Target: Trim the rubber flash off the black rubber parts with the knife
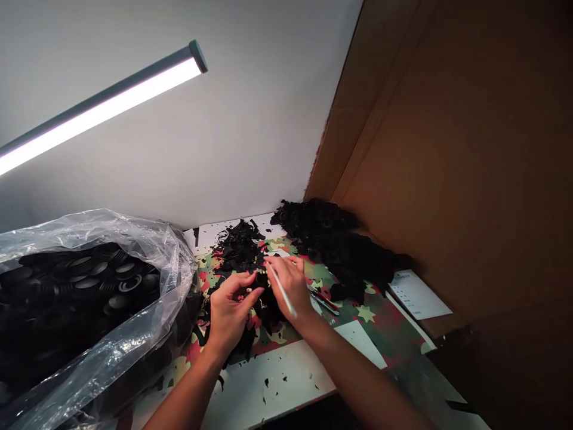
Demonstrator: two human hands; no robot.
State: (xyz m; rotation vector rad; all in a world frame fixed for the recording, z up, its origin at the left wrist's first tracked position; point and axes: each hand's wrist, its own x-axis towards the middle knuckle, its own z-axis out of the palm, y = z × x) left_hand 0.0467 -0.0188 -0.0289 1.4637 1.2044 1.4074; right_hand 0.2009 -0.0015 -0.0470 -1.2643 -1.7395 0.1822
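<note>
Head view: camouflage mat (358,310), white wall (250,137), cardboard (447,149).

— What lights your bench?
— The tube lamp (101,110) upper left glares white; the cardboard wall (456,155) on your right sits dim, and straight lines bow toward the edges.

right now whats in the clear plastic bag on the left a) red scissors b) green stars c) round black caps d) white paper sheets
c: the clear plastic bag is full of round black caps, stacked up beside the left hand.
</note>
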